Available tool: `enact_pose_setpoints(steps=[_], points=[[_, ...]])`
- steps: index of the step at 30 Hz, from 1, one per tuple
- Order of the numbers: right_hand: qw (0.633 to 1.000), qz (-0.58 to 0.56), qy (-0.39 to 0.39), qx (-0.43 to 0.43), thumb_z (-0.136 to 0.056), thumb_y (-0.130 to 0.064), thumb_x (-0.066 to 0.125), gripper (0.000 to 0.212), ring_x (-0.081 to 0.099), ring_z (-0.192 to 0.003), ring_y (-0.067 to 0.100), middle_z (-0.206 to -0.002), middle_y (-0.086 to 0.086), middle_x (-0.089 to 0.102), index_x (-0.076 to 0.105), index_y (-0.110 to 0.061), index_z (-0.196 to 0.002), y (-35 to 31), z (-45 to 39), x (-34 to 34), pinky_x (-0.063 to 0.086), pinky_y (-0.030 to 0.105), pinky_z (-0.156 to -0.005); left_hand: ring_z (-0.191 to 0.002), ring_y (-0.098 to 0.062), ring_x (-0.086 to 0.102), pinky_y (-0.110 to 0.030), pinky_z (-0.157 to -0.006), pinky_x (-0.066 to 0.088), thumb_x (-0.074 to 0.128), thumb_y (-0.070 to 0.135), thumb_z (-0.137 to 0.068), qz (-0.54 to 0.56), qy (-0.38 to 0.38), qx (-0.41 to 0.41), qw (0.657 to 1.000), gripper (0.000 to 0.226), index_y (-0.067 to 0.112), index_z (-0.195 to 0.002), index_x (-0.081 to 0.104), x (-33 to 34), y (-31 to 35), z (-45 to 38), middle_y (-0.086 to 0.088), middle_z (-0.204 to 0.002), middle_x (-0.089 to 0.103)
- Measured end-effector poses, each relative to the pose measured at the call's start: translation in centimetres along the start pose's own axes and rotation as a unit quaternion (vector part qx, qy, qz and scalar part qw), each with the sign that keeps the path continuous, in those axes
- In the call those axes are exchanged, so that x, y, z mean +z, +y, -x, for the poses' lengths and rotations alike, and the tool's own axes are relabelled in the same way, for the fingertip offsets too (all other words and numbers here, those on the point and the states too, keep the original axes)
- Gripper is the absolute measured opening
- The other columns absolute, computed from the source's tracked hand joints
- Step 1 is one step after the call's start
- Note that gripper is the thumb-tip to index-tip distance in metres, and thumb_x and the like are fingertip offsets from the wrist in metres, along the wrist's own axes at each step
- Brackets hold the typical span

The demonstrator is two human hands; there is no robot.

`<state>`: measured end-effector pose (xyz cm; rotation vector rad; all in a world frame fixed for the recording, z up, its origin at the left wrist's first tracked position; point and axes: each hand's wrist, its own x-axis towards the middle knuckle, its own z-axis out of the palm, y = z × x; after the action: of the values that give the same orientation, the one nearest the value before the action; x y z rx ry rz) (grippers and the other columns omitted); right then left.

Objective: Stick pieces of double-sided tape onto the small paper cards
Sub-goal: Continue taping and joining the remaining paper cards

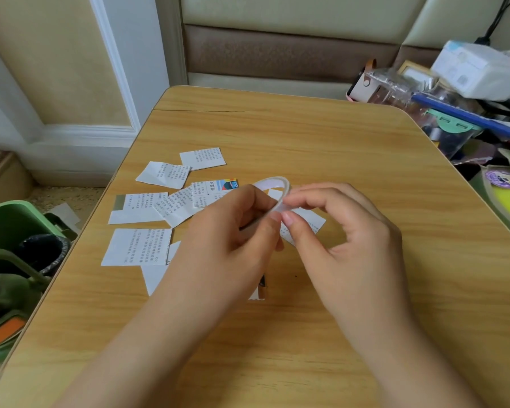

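Tape (273, 188): a thin whitish roll held up above the surface (306, 136), between the two hands; its upper arc shows above the fingers, the rest is hidden behind them
Left hand (233, 228): fingers curled round the roll's left side, gripping it; the roll sits at its fingertips, toward the right hand
Right hand (336, 231): thumb and forefinger pinch the roll's right edge; other fingers curled loosely above; whether a loose tape end is caught in the pinch cannot be told
Cards (159, 207): small printed paper pieces lying flat on the surface, left of and beneath the hands; several overlap; one peeks out under the right hand; another is partly hidden under the left wrist
Bin (15, 228): green, on the floor left of the surface
Clutter (454, 95): boxes and clear containers at the far right edge
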<state>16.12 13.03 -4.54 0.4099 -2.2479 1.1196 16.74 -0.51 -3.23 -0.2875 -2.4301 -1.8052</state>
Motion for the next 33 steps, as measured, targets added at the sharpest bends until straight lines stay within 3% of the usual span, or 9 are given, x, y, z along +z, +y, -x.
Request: enact_pose_setpoints(steps=[3,8,11,15,19,22,27,33], points=[[1.0,-0.004,-0.006,-0.003,-0.081,-0.01,0.068,0.005,0.061,-0.09,0.005,-0.089,-0.006,0.064,0.069,-0.015,-0.08,0.1,-0.1,-0.3,0.044,0.014,-0.081,-0.057,-0.002,0.058,-0.007,-0.049,0.039,0.054,0.019,-0.089,-0.018,0.001,0.013,1.0,0.014,0.017,-0.078,0.061,0.1,0.2,0.1,0.001,-0.065,0.066],[0.999,0.029,-0.026,-0.025,-0.079,-0.012,0.067,0.004,0.057,-0.089,0.014,-0.085,-0.006,0.059,0.067,-0.015,-0.077,0.2,-0.3,-0.3,0.043,0.021,-0.08,-0.044,-0.016,0.05,-0.011,-0.039,0.032,0.054,0.022,-0.09,-0.029,0.011,0.025,0.999,0.019,0.015,-0.073,0.061,0.2,0.0,-0.1,-0.008,-0.058,0.06],[0.996,0.046,-0.04,-0.062,-0.078,-0.013,0.064,0.002,0.053,-0.088,0.015,-0.086,-0.008,0.058,0.066,-0.014,-0.077,0.4,-0.4,-0.3,0.043,0.027,-0.081,-0.049,-0.017,0.05,-0.022,-0.045,0.035,0.052,0.029,-0.079,-0.052,0.012,0.026,0.998,0.018,0.018,-0.068,0.06,0.0,-0.3,-0.1,-0.006,-0.057,0.058],[0.993,0.039,-0.058,-0.093,-0.078,-0.015,0.061,0.004,0.05,-0.087,0.014,-0.086,-0.009,0.055,0.064,-0.013,-0.078,0.3,-0.5,-0.5,0.043,0.034,-0.079,-0.039,-0.004,0.034,-0.011,-0.04,0.027,0.057,0.024,-0.078,-0.002,-0.002,0.009,1.0,0.018,0.015,-0.062,0.059,-0.2,0.1,-0.1,-0.01,-0.053,0.054],[0.99,0.027,-0.067,-0.122,-0.081,-0.013,0.061,0.004,0.048,-0.087,0.012,-0.087,-0.008,0.055,0.064,-0.012,-0.079,0.0,-0.7,-1.0,0.042,0.037,-0.079,-0.039,-0.003,0.032,-0.008,-0.04,0.027,0.059,0.02,-0.079,0.076,-0.013,-0.019,0.997,0.021,0.013,-0.06,0.059,-0.3,0.3,-0.2,-0.003,-0.048,0.048],[0.989,0.025,-0.087,-0.114,-0.085,-0.017,0.059,0.006,0.048,-0.092,0.011,-0.09,-0.01,0.055,0.064,-0.014,-0.082,0.2,-0.8,-1.4,0.042,0.037,-0.082,-0.043,-0.003,0.033,-0.009,-0.042,0.028,0.051,0.024,-0.075,0.09,-0.039,-0.025,0.995,0.018,0.019,-0.061,0.06,-0.4,0.2,-0.3,0.013,-0.046,0.046],[0.985,0.058,-0.107,-0.12,-0.089,-0.019,0.052,0.011,0.045,-0.102,0.015,-0.099,-0.008,0.056,0.061,-0.012,-0.087,0.6,-0.6,-1.0,0.04,0.042,-0.086,-0.051,-0.008,0.041,-0.017,-0.048,0.033,0.054,0.029,-0.073,0.067,-0.042,-0.032,0.996,0.012,0.022,-0.072,0.063,-0.5,-0.3,-0.4,0.003,-0.055,0.051],[0.98,0.058,-0.125,-0.144,-0.089,-0.013,0.05,0.011,0.043,-0.116,0.023,-0.111,-0.003,0.057,0.059,-0.007,-0.086,0.6,-0.6,-1.0,0.038,0.047,-0.094,-0.047,-0.009,0.033,-0.021,-0.053,0.03,0.054,0.026,-0.073,0.103,-0.043,-0.054,0.992,0.014,0.021,-0.063,0.062,-0.4,-0.1,-0.5,0.008,-0.049,0.042]])
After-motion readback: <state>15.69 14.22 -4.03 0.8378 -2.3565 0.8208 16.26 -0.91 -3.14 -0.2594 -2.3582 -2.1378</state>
